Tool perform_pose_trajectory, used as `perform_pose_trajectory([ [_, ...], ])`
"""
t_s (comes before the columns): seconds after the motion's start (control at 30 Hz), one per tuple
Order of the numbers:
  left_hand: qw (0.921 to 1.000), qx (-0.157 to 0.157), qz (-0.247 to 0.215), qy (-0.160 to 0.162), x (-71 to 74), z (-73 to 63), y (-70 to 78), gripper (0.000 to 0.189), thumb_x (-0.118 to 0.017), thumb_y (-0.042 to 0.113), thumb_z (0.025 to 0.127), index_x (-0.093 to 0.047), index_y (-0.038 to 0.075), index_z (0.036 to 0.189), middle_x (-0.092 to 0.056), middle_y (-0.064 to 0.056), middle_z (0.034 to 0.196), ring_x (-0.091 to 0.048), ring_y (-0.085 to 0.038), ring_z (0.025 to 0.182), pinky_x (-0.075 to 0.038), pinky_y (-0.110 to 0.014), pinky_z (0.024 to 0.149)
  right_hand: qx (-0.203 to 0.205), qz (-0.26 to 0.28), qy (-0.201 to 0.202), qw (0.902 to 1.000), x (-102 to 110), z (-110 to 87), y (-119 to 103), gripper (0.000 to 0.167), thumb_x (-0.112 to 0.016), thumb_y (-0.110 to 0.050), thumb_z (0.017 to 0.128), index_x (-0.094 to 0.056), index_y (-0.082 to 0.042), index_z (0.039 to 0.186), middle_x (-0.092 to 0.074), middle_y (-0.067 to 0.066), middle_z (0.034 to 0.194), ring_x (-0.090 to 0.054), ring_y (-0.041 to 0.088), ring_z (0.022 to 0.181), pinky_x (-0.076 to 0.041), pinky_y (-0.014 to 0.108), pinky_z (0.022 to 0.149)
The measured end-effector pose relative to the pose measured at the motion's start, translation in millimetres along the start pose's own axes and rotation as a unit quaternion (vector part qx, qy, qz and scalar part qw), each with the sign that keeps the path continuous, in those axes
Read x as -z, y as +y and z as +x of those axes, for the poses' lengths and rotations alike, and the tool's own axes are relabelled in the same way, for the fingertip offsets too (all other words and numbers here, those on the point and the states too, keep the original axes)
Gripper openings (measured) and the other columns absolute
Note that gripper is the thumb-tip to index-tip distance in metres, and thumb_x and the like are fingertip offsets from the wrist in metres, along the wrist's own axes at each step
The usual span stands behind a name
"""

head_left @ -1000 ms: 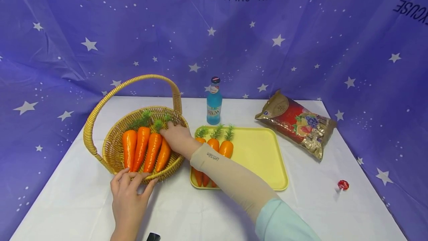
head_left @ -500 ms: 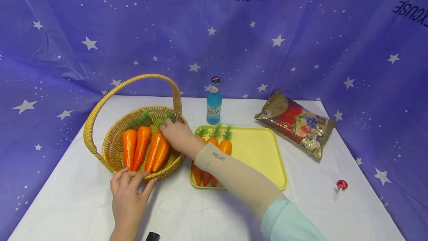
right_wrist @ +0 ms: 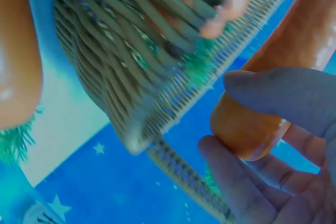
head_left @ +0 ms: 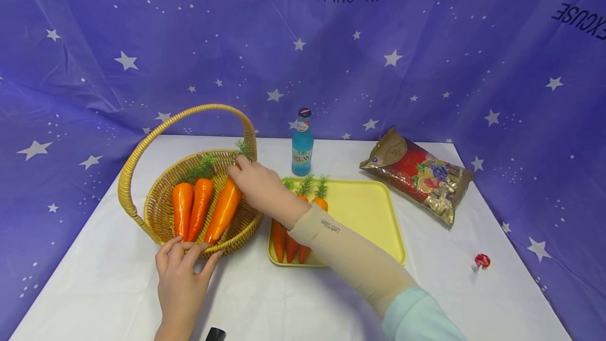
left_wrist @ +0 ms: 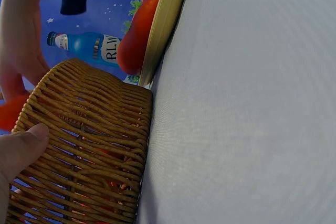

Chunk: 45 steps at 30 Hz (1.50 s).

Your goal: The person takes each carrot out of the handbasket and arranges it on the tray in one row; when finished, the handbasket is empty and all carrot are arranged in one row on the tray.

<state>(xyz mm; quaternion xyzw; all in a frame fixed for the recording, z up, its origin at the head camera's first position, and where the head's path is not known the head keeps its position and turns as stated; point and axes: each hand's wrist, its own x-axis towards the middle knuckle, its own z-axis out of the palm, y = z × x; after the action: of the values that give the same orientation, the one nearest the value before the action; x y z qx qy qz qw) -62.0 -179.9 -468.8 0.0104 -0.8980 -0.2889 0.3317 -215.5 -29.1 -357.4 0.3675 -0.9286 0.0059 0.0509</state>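
Carrot [head_left: 223, 209] | likely light, stiff, smooth plastic; best gripped near its thick top | right hand [head_left: 255, 186] curls round that top | left hand [head_left: 182, 272] rests flat-fingered on basket [head_left: 142, 214] rim

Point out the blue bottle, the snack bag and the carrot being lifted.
blue bottle [head_left: 302, 149]: head view, on its label.
snack bag [head_left: 418, 173]: head view, on its red middle.
lifted carrot [head_left: 223, 210]: head view, mid-body, above the basket.
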Motion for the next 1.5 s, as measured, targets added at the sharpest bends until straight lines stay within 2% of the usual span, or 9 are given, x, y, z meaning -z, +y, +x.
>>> perform_pose_trajectory([
  [0.2, 1.0000, 0.001, 0.001, -0.003, -0.5, -1.1, -0.3, 0.028, -0.089, 0.008, 0.062, -0.070, 0.007, 0.082, -0.053, -0.009, 0.089, -0.040, -0.041, 0.119, -0.040, -0.052, 0.088, -0.013, 0.042, 0.014, 0.9989, 14.1, -20.8, 14.2, 0.051, -0.067, -0.007, 0.087, -0.050, -0.017, 0.134, -0.045, 0.005, 0.123, -0.055, 0.017, 0.089, -0.051, 0.025, 0.062],
  [0.43, 1.0000, -0.002, 0.005, -0.001, 0.0, -1.5, -0.6, 0.030, -0.090, 0.008, 0.060, -0.070, 0.007, 0.082, -0.054, -0.010, 0.089, -0.040, -0.043, 0.119, -0.038, -0.053, 0.091, -0.016, 0.060, 0.055, 0.9965, 20.6, -52.3, 41.1, 0.055, -0.071, -0.003, 0.083, -0.051, -0.015, 0.133, -0.047, 0.006, 0.120, -0.055, 0.020, 0.086, -0.052, 0.027, 0.065],
  [0.6, 0.9999, -0.008, 0.006, 0.001, -0.7, -1.3, -0.6, 0.031, -0.091, 0.006, 0.059, -0.070, 0.006, 0.082, -0.054, -0.010, 0.088, -0.040, -0.042, 0.119, -0.037, -0.053, 0.093, -0.029, 0.068, 0.073, 0.9945, 22.1, -73.5, 61.7, 0.060, -0.074, -0.001, 0.080, -0.051, -0.013, 0.133, -0.048, 0.008, 0.124, -0.058, 0.023, 0.095, -0.055, 0.031, 0.077],
  [0.7, 0.9999, -0.009, 0.007, 0.001, -1.0, -1.0, -0.4, 0.031, -0.091, 0.007, 0.059, -0.070, 0.006, 0.081, -0.053, -0.010, 0.088, -0.040, -0.042, 0.118, -0.037, -0.053, 0.093, -0.046, 0.080, 0.078, 0.9927, 20.0, -87.2, 75.4, 0.059, -0.075, 0.000, 0.079, -0.053, -0.012, 0.133, -0.048, 0.008, 0.126, -0.058, 0.024, 0.095, -0.055, 0.034, 0.079],
  [0.97, 0.9999, 0.002, 0.010, -0.005, 0.1, 0.1, 0.4, 0.032, -0.091, 0.006, 0.059, -0.070, 0.006, 0.082, -0.053, -0.009, 0.089, -0.039, -0.041, 0.120, -0.038, -0.053, 0.092, -0.072, 0.070, 0.092, 0.9907, 0.5, -126.2, 110.0, 0.057, -0.076, 0.003, 0.076, -0.056, -0.008, 0.128, -0.050, 0.013, 0.121, -0.060, 0.029, 0.089, -0.055, 0.039, 0.077],
  [1.07, 0.9999, 0.007, 0.010, -0.008, 0.4, 0.0, 1.0, 0.032, -0.091, 0.006, 0.058, -0.070, 0.006, 0.082, -0.053, -0.009, 0.089, -0.039, -0.040, 0.120, -0.038, -0.054, 0.093, -0.080, 0.062, 0.085, 0.9912, -11.5, -139.4, 119.0, 0.057, -0.076, 0.005, 0.073, -0.057, -0.007, 0.125, -0.051, 0.013, 0.119, -0.060, 0.029, 0.087, -0.056, 0.039, 0.073],
  [1.3, 0.9999, 0.000, 0.011, -0.004, -0.2, 0.3, 0.7, 0.032, -0.091, 0.006, 0.058, -0.070, 0.006, 0.081, -0.053, -0.010, 0.089, -0.040, -0.042, 0.120, -0.039, -0.053, 0.092, -0.098, 0.071, 0.063, 0.9907, -34.6, -163.7, 128.4, 0.051, -0.077, 0.004, 0.075, -0.059, -0.005, 0.122, -0.051, 0.012, 0.113, -0.059, 0.027, 0.086, -0.055, 0.038, 0.072],
  [1.5, 0.9999, 0.000, 0.010, -0.001, -0.6, 1.0, 0.4, 0.032, -0.091, 0.005, 0.058, -0.070, 0.006, 0.082, -0.053, -0.009, 0.089, -0.040, -0.042, 0.119, -0.038, -0.053, 0.092, -0.094, 0.054, 0.050, 0.9929, -53.3, -171.1, 130.5, 0.042, -0.071, 0.004, 0.081, -0.060, -0.007, 0.120, -0.050, 0.011, 0.111, -0.056, 0.026, 0.082, -0.054, 0.038, 0.066],
])
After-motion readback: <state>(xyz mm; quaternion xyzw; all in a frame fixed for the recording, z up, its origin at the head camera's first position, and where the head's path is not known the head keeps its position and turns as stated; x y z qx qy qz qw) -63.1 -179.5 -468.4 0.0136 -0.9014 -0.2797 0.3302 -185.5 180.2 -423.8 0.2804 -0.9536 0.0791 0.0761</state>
